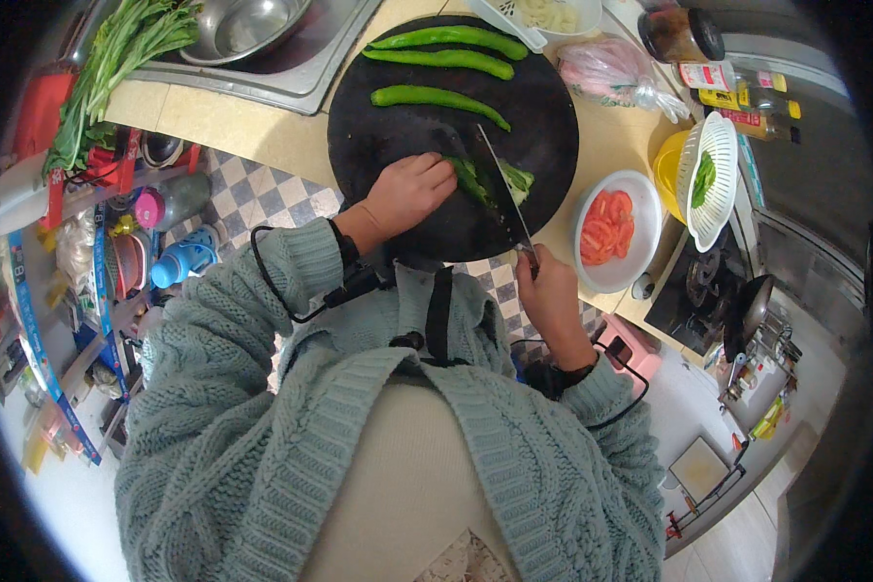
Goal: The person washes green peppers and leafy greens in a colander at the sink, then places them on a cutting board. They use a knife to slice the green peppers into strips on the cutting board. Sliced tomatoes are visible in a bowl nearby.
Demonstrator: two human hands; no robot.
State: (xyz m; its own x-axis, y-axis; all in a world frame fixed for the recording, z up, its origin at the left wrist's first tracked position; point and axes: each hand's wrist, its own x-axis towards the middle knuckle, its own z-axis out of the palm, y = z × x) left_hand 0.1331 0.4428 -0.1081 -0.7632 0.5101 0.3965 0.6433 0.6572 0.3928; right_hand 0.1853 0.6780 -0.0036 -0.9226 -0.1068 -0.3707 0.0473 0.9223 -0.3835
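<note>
A round black cutting board lies before me on the counter. My left hand presses its fingertips on a green pepper near the board's middle. With my right hand I grip the handle of a kitchen knife; its blade slants across the board, between the pepper by my left hand and cut green pieces on the right. Whether the blade touches the board cannot be told. Several long green peppers lie whole on the far part of the board.
Right of the board, a white bowl holds sliced tomatoes, near a white colander and a gas stove. A bagged item, bottles and a jar stand farther back. The sink is at the left.
</note>
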